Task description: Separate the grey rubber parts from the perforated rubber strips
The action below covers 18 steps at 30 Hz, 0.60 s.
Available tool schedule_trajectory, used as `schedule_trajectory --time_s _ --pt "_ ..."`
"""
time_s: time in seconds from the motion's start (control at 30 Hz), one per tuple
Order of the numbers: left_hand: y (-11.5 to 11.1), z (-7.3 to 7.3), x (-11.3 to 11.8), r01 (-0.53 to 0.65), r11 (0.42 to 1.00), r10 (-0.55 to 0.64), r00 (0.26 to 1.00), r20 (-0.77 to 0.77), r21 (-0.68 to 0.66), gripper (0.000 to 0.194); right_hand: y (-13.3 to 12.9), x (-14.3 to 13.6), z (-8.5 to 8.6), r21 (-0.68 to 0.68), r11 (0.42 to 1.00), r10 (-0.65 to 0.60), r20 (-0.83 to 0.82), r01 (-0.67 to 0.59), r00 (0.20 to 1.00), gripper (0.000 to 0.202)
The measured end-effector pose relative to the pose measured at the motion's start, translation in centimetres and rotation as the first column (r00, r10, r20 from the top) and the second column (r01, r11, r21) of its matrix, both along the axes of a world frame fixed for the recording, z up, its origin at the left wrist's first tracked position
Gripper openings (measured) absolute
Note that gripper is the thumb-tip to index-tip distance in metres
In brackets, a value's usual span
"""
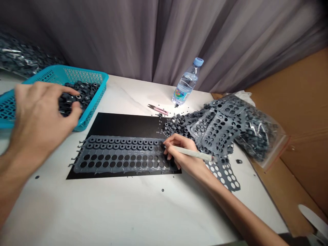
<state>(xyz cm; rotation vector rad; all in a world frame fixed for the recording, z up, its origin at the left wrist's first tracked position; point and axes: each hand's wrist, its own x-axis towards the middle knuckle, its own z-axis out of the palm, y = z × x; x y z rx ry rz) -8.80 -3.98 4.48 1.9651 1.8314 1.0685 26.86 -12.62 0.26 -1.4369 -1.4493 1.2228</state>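
Observation:
Over the teal basket [100, 89] of small dark rings [88, 92], my left hand [44, 112] is held with thumb and forefinger apart. A ring shows between these fingertips; I cannot make out any contact. My right hand [186, 155] is closed round a white pen-like tool [192, 152], at the right end of a grey perforated strip sheet [110, 168]. Two upper rows of the sheet carry rings over most of their length, while its lower rows show open round holes. The sheet lies on a black board [115, 123]. My right fingers hide part of the sheet's right end.
Pink-handled snips [159, 110] and a water bottle [185, 83] are at the back. To the right are loose rings [176, 124], stacked perforated sheets [217, 130] and a clear bag of dark parts [261, 136]. Another filled bag [23, 56] sits at back left.

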Motion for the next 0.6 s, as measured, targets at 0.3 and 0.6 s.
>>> schedule_trajectory --time_s 0.3,0.6 --pt "-2.4 -3.0 12.7 0.659 0.752 -0.640 0.718 -0.275 -0.029 0.017 0.4 -0.1 -1.8 -0.003 1.000 -0.006 -0.130 0.005 0.991 0.018" --pt "-2.7 -3.0 13.4 0.722 0.667 -0.745 0.652 -0.143 -0.186 0.017 0.9 -0.1 -1.5 0.038 0.999 0.038 -0.081 -0.036 0.996 0.013"
